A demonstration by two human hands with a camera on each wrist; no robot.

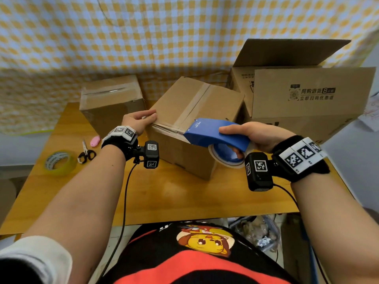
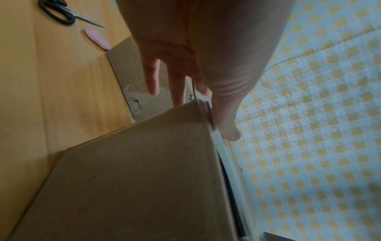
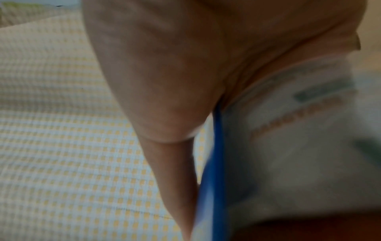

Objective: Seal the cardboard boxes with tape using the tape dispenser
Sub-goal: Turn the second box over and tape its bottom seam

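A brown cardboard box [image 1: 184, 103] sits tilted at the middle of the table, with a strip of tape running along its top seam. My left hand [image 1: 139, 119] steadies its near left corner. The thumb lies along the top edge and the straight fingers [image 2: 152, 78] reach down the side of the box [image 2: 134, 179]. My right hand [image 1: 252, 136] grips the blue tape dispenser [image 1: 213, 134] with its white tape roll [image 1: 225, 158]. The dispenser's nose meets the box's near top edge at the end of the seam. The right wrist view is blurred, showing the dispenser [image 3: 214, 163] and roll [image 3: 299, 130].
A taped box [image 1: 110, 99] stands at the back left and a large open box [image 1: 307, 93] at the back right. Scissors [image 1: 86, 152], a pink object [image 1: 95, 141] and a yellow tape roll [image 1: 59, 162] lie on the wooden table [image 1: 164, 197] to the left.
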